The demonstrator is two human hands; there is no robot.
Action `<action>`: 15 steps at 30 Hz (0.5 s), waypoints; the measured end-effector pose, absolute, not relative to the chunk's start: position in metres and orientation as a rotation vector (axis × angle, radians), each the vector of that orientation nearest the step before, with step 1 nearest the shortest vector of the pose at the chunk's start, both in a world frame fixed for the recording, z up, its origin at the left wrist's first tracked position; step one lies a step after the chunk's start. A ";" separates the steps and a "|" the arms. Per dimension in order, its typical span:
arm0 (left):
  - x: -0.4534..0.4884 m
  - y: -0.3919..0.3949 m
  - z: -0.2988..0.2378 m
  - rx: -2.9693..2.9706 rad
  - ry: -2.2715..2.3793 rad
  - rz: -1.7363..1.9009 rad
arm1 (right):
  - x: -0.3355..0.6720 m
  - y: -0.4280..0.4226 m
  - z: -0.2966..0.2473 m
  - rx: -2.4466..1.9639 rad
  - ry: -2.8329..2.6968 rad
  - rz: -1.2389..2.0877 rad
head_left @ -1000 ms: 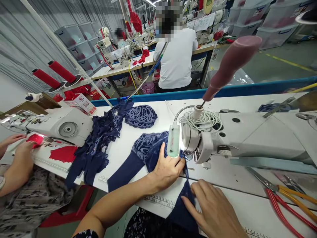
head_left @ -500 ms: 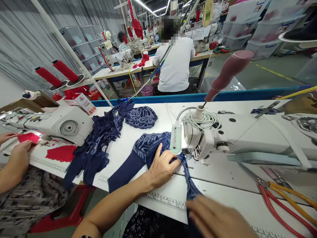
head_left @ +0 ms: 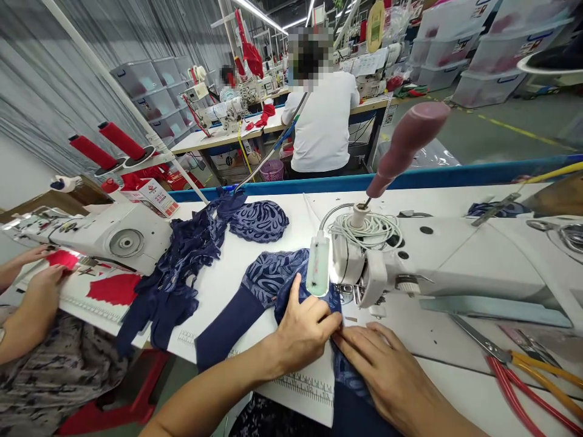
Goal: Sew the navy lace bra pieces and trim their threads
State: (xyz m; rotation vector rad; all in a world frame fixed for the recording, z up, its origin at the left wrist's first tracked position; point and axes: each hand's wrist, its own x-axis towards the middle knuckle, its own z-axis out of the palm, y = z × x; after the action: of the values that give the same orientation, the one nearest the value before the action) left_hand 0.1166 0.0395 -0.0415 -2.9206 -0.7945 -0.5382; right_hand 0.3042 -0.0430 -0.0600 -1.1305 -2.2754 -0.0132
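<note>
A navy lace garment piece (head_left: 266, 279) lies on the white sewing table (head_left: 455, 376) in front of a white sewing machine (head_left: 455, 255). My left hand (head_left: 305, 328) rests on the fabric just before the needle, fingers curled and pressing it down. Beside it, my right hand (head_left: 378, 364) lies flat with fingers stretched over the navy strip that trails toward me. The two hands almost touch. A small green-white lamp (head_left: 317, 266) hangs above my left hand.
A heap of navy lace pieces (head_left: 182, 255) lies left of the garment. Scissors with red and yellow handles (head_left: 523, 364) sit at the right. At the left a co-worker's hands (head_left: 40, 285) work red fabric at another machine (head_left: 109, 233). A person in white sits ahead.
My right hand has moved forward from the table's near edge onto the navy strip, next to my left hand. My left hand has slid slightly toward me on the fabric.
</note>
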 end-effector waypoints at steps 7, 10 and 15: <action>0.111 0.031 -0.042 -2.980 -0.805 -0.493 | 0.308 -0.031 -0.053 -1.008 -2.229 0.102; 0.108 0.028 -0.045 -2.952 -0.797 -0.477 | 0.307 -0.032 -0.054 -0.994 -2.177 0.108; 0.108 0.031 -0.046 -2.965 -0.847 -0.415 | 0.306 -0.037 -0.062 -1.046 -2.156 0.114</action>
State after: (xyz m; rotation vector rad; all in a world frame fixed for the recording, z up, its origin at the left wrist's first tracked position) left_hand 0.1077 0.0314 -0.0461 -2.9651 -0.8470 -0.4151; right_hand 0.3061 -0.0370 -0.0619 -1.0461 -2.1560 0.1140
